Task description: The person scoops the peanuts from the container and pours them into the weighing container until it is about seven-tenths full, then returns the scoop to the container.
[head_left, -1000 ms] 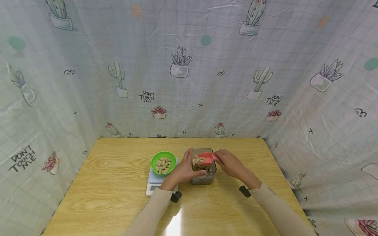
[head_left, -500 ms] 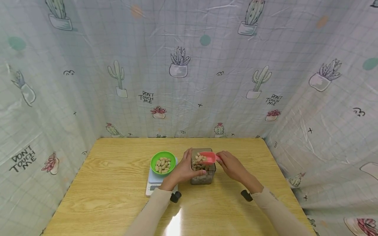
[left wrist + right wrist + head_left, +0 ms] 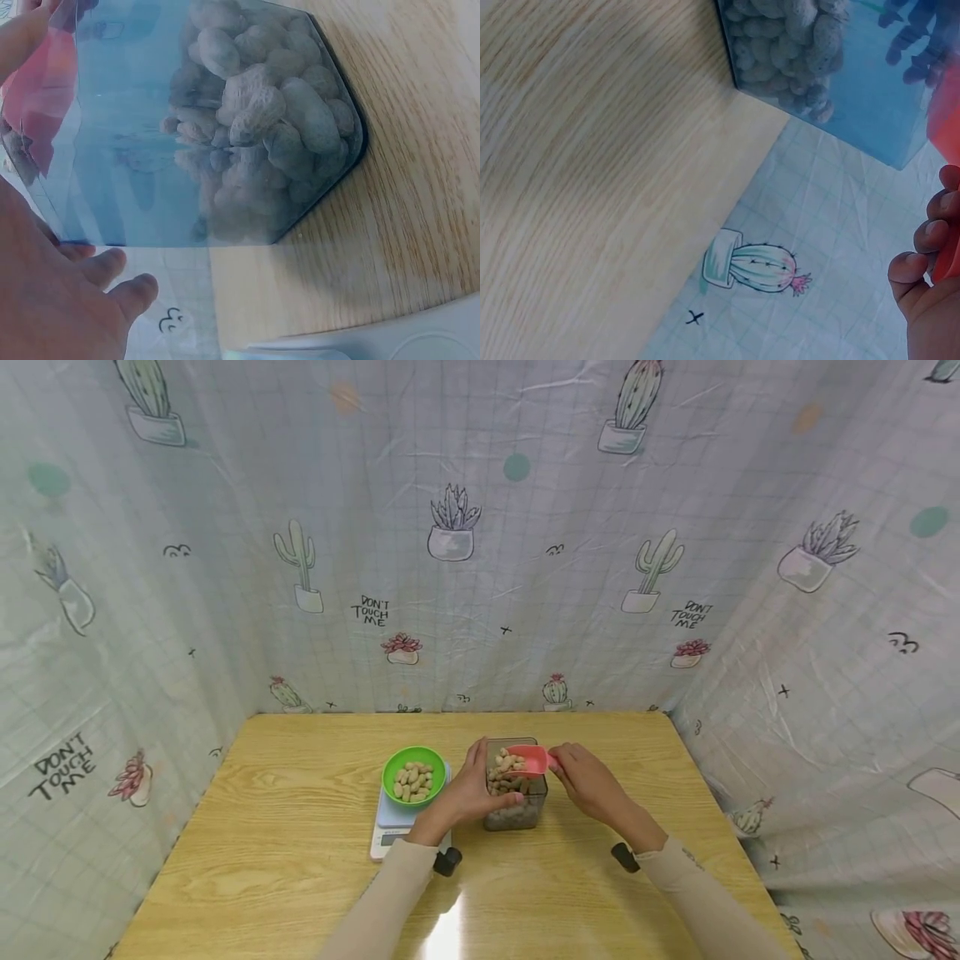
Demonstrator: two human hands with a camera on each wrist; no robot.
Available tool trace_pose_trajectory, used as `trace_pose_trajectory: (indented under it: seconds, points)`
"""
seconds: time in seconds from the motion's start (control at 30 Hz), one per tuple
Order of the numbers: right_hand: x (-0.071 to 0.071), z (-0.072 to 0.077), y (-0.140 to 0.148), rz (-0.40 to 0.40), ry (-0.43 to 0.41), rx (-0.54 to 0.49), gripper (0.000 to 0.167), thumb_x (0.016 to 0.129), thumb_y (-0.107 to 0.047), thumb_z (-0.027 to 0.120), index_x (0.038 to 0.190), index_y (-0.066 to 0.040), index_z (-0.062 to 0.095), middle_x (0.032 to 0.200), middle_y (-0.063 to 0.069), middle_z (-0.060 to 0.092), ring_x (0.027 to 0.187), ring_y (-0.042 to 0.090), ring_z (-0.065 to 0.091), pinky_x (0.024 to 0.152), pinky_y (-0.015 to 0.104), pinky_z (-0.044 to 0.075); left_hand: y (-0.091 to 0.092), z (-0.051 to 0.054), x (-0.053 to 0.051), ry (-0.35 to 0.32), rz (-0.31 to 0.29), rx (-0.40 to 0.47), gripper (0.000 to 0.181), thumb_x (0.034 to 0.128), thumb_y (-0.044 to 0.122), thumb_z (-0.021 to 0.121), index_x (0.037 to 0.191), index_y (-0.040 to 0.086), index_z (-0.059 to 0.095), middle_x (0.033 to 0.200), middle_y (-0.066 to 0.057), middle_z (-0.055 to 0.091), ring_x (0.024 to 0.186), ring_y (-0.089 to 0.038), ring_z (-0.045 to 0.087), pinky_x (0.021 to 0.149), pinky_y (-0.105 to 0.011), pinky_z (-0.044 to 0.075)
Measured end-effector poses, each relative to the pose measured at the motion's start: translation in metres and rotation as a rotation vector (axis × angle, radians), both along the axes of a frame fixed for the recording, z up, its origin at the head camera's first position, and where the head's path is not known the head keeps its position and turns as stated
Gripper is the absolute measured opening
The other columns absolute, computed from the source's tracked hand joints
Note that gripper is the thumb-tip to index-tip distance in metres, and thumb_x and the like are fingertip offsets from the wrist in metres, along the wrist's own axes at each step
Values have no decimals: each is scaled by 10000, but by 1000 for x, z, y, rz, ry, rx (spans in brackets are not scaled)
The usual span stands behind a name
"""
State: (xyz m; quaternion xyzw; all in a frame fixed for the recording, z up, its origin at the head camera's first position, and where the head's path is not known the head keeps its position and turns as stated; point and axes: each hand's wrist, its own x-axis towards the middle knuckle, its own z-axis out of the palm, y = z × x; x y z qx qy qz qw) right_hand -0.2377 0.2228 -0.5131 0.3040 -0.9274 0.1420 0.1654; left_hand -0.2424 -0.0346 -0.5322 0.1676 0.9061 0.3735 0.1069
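Note:
My left hand point(image 3: 467, 792) grips the upper part of a clear, squarish plastic container point(image 3: 516, 818), thumb along the near side and fingers on the far side. Unshelled peanuts fill the container's lower part, seen through its wall point(image 3: 127, 135) in the left wrist view. Curled round the handle of a red scoop point(image 3: 534, 760) are the fingers of my right hand point(image 3: 591, 783). The scoop is level with the container's mouth and carries several peanuts point(image 3: 510, 760) at its tip. In the right wrist view, the right hand point(image 3: 937, 255) and the scoop are partly cut off.
Left of the container, a green bowl point(image 3: 388, 770) with several peanuts sits on a white kitchen scale point(image 3: 393, 818). My left forearm crosses beside the scale. A wooden table point(image 3: 285, 827) lies under everything, with a cactus-print curtain point(image 3: 480, 635) behind and at both sides.
The scoop and my right hand have shifted slightly to the right since a second ago and are nearly still since. My left hand stays on the container.

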Motion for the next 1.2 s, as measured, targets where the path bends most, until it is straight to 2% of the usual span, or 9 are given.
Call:
trace_pose_trajectory:
  seconds: [0.17, 0.33, 0.63, 0.7, 0.8, 0.9, 1.07, 1.2]
  points:
    - [1, 6, 1, 3, 19, -5, 156, 1000, -167, 562, 1138, -100, 590, 978, 2, 618, 853, 144, 541, 735, 340, 483, -2, 4, 2, -10, -21, 33, 1213, 780, 720, 652, 1590, 207, -91, 1674, -57, -41, 1436, -382, 351, 1058, -507, 443]
    - [0, 14, 3, -5, 26, -7, 147, 987, -139, 581, 1124, -88, 589, 957, 17, 614, 827, 158, 526, 713, 347, 468, -6, 11, 4, 22, -40, 45, 1193, 785, 756, 608, 1589, 218, -89, 1675, -64, -36, 1446, -389, 333, 1063, -520, 437]
    - [-6, 31, 8, 20, 67, 31, 147, 1000, -148, 562, 1128, -80, 588, 951, 25, 614, 830, 163, 543, 723, 345, 481, -18, 26, 10, 97, -45, 21, 1123, 823, 735, 581, 1593, 225, -57, 1673, -89, -31, 1505, -381, 190, 1099, -574, 378]
    - [-7, 33, 7, 34, 74, 24, 147, 998, -144, 565, 1128, -79, 589, 949, 24, 612, 833, 164, 544, 727, 343, 477, -23, 30, 13, 105, -28, 8, 1107, 828, 722, 589, 1593, 243, -52, 1675, -61, -32, 1497, -377, 220, 1080, -571, 400]
    - [-9, 37, 5, 45, 75, 14, 140, 999, -143, 563, 1124, -86, 587, 962, 27, 611, 857, 177, 554, 746, 348, 480, -29, 34, 15, 131, -1, -9, 1076, 841, 673, 621, 1594, 268, -32, 1676, -26, -23, 1443, -399, 334, 1009, -567, 462]
    - [-9, 40, 3, 49, 76, 6, 141, 994, -142, 572, 1123, -87, 587, 993, 37, 623, 902, 196, 580, 776, 367, 498, -38, 39, 18, 146, 25, 12, 1041, 856, 592, 665, 1595, 292, -4, 1675, -16, -3, 1394, -430, 399, 949, -580, 491]
    - [-11, 48, 0, 53, 82, -8, 150, 1003, -155, 557, 1135, -91, 584, 1018, 48, 633, 927, 209, 594, 801, 383, 502, -56, 49, 20, 173, 58, 25, 1013, 868, 554, 669, 1588, 328, -7, 1675, -8, 1, 1372, -434, 428, 905, -584, 500]
    - [-14, 54, -3, 52, 78, -22, 147, 1013, -164, 541, 1132, -93, 589, 1038, 53, 642, 941, 219, 600, 818, 394, 506, -70, 57, 20, 211, 58, 15, 1016, 869, 595, 644, 1586, 330, -26, 1675, -21, -5, 1395, -432, 399, 938, -595, 485]
